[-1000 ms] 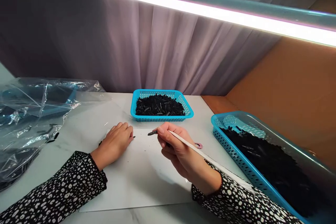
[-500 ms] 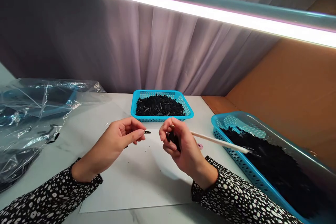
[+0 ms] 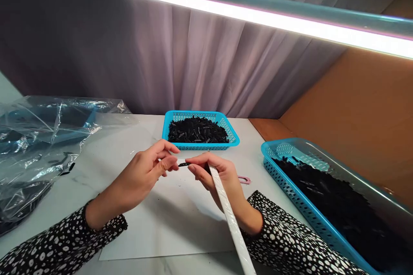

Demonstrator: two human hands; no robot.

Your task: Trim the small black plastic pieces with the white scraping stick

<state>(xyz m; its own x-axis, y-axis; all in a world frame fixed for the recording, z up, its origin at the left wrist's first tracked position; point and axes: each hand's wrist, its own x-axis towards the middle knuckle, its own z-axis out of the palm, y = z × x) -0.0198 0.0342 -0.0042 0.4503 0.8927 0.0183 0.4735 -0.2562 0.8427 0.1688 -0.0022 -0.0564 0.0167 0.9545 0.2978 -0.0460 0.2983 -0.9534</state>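
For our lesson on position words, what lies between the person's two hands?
In the head view, a small black piece shows between left hand and right hand.

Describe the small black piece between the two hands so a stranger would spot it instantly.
Find the smaller blue basket at the far side of the white table. Below it in view, the left hand and right hand nearly meet, with the small black piece between their fingertips. Unlike the heaped pieces in that basket, it shows on its own.
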